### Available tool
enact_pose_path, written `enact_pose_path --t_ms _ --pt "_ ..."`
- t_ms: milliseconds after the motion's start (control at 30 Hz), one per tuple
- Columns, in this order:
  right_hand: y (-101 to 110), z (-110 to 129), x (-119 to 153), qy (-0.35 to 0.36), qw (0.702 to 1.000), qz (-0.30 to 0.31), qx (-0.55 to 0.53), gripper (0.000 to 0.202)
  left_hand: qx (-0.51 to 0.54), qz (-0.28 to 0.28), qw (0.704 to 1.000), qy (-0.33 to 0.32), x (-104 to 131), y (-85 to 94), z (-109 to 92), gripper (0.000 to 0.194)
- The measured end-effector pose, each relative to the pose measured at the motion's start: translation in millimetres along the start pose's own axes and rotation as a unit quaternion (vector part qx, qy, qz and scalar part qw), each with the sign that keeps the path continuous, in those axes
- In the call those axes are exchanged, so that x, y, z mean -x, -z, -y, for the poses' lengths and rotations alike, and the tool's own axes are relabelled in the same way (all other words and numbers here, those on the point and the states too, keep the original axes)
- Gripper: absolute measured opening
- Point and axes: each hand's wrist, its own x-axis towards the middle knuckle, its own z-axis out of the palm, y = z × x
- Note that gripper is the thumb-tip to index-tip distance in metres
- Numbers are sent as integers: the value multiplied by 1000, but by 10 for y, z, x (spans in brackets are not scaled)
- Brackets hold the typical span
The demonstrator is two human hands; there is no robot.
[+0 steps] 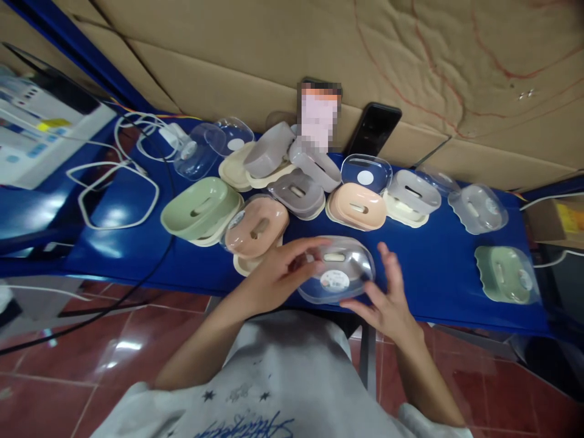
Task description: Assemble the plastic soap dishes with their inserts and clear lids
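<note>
Along the near edge of the blue bench (429, 274) sits a clear-lidded box (351, 267), its round label (335, 281) facing us. Our left hand (276, 275) curves over its left end, thumb and index finger parted; how firmly they press, we cannot tell. Our right hand (389, 307) is spread at the right end, fingertips about the rim. We judge the box light, its thin plastic stiff, glossy enough to slide and liable to crack if squeezed. We would hold both short ends, low on the rim, clear of the label.
</note>
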Motion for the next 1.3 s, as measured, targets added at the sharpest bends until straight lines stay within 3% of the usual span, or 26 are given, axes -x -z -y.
enact_pose_path --t_ms 100,233,400,633,1000,1133,1200,1300 --pt "39 -23 -24 -1 998 62 -8 86 -57 -17 997 -49 -77 -125 29 38" --pt "-73 -53 -13 -71 997 5 0 81 -221 -97 963 -123 -6 -207 76 47" --pt "-261 -51 29 -103 994 12 33 81 -352 -67 918 -171 193 -266 300 65" --pt "-276 -57 108 -88 992 70 53 87 -361 -67 905 -215 262 -340 571 71" --pt "-262 -54 125 -74 991 83 77 86 -387 -81 887 -240 273 -360 596 64" --pt "-143 -102 243 -77 990 79 83 78 -410 -92 872 -252 398 -290 483 58" --pt "-21 -178 410 -101 987 68 100 75 -426 -139 862 -238 515 -181 438 60" --pt "204 -332 712 -173 973 25 152 71 -443 -238 848 -166 662 42 446 74"
